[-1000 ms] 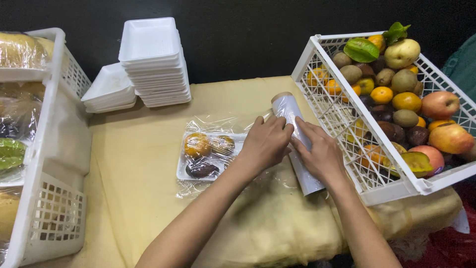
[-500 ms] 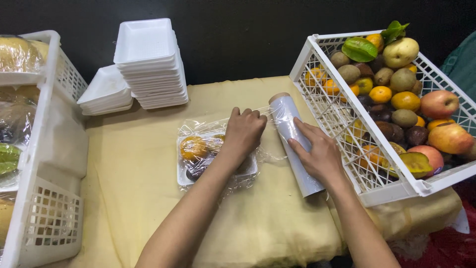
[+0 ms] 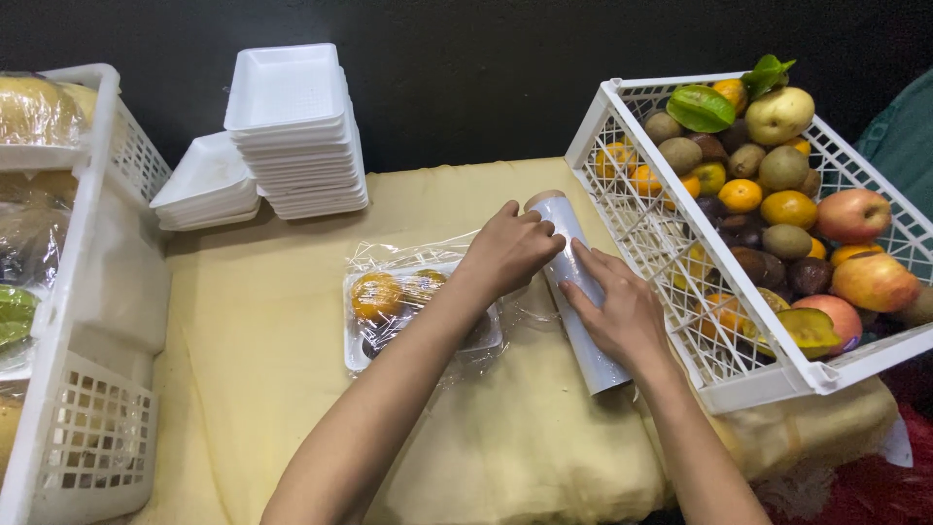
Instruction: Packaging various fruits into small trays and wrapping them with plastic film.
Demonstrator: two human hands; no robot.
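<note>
**Both hands on the film roll, tray half wrapped**

With both hands on the cling film roll (image 3: 573, 282), I have it lying on the cloth-covered bench (image 3: 292, 389), just beside the white fruit crate (image 3: 719, 379). My left hand (image 3: 510, 251) sits at the roll's far end, fingers curled over the film there. My right hand (image 3: 614, 311) lies flat across the roll's middle, fingers straight and pressing down, not clenched. A sheet of film runs from the roll leftward over the foam tray (image 3: 420, 313), which holds oranges and a dark fruit and sits just left of my left wrist. Stacked empty foam trays (image 3: 292, 126) stand at the bench's back edge. Another white crate (image 3: 87, 321) with wrapped produce is far left.
</note>
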